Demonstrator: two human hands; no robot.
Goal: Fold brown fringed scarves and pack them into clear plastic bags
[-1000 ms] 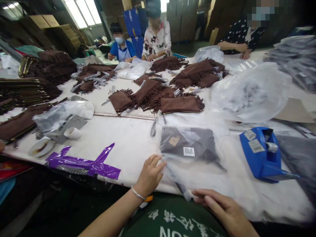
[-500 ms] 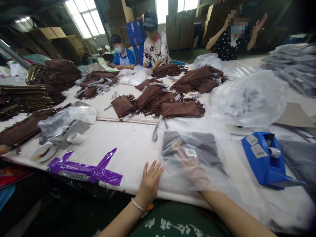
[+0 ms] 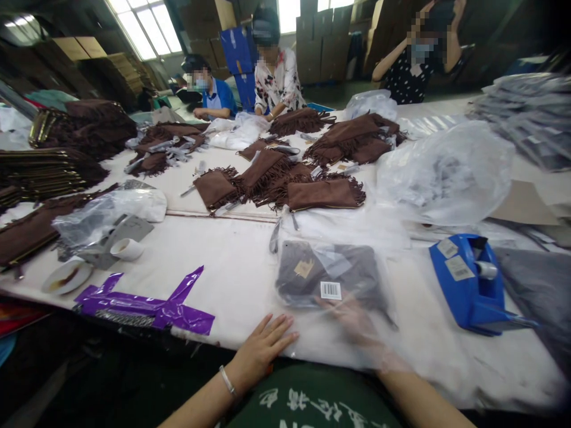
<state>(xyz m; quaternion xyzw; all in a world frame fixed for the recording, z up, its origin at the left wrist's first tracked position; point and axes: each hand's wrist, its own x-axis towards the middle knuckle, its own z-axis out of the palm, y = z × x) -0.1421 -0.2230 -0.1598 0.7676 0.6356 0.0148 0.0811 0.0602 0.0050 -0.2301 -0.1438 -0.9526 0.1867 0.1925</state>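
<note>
A dark pouch (image 3: 357, 267) lies flat inside a clear plastic bag (image 3: 307, 327) on the white table. A white barcode label (image 3: 331, 290) and a small tan tag (image 3: 304, 268) show on it. My right hand (image 3: 357, 321) is inside the bag, veiled by the plastic, with its outstretched fingers at the pouch's lower edge. Left of it, my left hand (image 3: 265, 345) rests open at the table edge beside the bag's mouth, fingers extended and holding nothing.
To the right stands a blue tape dispenser (image 3: 466, 285), with a large clear bag (image 3: 446, 172) behind it. Brown fringed pouches (image 3: 325, 194) lie across the middle. Purple tape (image 3: 143, 303) covers the front edge at left, near a tape roll (image 3: 126, 249). Several people work opposite.
My right hand has drawn back toward me from over the pouch to its lower edge. My left hand has moved slightly down and flattened. The person at far right has raised both hands to the head.
</note>
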